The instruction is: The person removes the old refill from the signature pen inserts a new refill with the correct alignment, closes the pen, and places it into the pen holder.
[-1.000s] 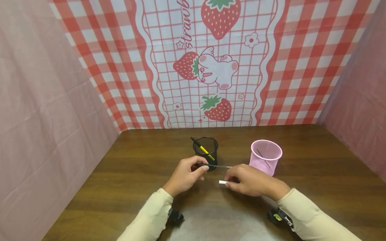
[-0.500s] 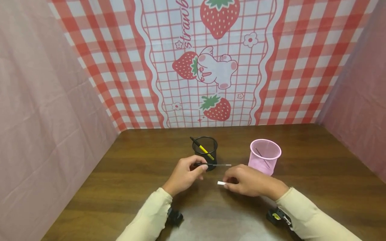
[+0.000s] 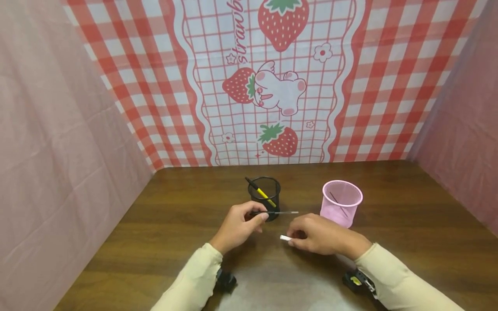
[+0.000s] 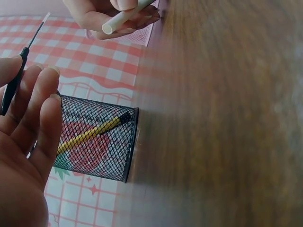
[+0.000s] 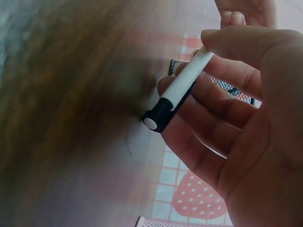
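Observation:
My left hand point(image 3: 238, 226) pinches the black front section of a pen point(image 4: 18, 80) between thumb and fingers. A thin ink refill point(image 4: 39, 29) sticks out of it, pointing toward the right hand in the head view. My right hand point(image 3: 320, 233) grips a white pen barrel point(image 5: 189, 78) with a black clip and end point(image 5: 158, 113). The barrel's hollow end point(image 4: 108, 29) shows in the left wrist view, apart from the refill. Behind the left hand stands a black mesh pen holder point(image 3: 278, 190), with a yellow and black pen point(image 3: 261, 192) leaning in it.
A pink mesh pen holder point(image 3: 336, 216) stands behind the right hand, with a thin dark line point(image 3: 339, 204) showing across its inside. The wooden table point(image 3: 186, 190) ends at a strawberry-print checked cloth point(image 3: 280, 86). Pink cloths point(image 3: 70, 151) hang on both sides.
My right hand has shifted slightly left and toward the front with the white barrel, and the refill's end now shows free of its fingers. My left hand has hardly moved.

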A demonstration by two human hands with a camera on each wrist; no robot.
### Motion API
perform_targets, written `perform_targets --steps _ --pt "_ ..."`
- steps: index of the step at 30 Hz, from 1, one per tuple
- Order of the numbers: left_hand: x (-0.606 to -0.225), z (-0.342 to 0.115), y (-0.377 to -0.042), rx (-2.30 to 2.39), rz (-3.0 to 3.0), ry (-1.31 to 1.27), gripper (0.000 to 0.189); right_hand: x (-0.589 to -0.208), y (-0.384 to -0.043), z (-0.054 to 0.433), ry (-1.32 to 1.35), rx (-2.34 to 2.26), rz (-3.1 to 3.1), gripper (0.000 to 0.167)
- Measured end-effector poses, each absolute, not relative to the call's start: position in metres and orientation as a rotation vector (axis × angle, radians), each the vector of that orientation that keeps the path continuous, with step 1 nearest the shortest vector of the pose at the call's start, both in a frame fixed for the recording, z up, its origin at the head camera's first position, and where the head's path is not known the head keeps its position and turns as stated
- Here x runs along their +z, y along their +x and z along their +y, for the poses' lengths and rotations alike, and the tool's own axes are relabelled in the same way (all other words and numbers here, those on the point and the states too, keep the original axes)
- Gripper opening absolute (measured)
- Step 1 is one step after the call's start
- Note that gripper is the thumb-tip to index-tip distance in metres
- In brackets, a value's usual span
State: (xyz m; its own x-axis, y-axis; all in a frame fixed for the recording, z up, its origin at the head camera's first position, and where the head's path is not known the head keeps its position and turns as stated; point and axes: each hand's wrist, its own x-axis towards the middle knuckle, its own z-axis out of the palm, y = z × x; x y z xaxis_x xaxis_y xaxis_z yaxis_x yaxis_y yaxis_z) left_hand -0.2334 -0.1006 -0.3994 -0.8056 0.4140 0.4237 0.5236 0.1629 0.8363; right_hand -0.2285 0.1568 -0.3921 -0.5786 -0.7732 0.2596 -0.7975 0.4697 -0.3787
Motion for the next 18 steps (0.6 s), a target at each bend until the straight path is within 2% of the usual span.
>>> perform_targets --steps 18 --pt "-0.4012 -0.1013 -0.2352 -1.741 -2.318 -0.952 0.011 -0.3949 -0.2309 0.1568 1.414 0.724 -2.663 0.005"
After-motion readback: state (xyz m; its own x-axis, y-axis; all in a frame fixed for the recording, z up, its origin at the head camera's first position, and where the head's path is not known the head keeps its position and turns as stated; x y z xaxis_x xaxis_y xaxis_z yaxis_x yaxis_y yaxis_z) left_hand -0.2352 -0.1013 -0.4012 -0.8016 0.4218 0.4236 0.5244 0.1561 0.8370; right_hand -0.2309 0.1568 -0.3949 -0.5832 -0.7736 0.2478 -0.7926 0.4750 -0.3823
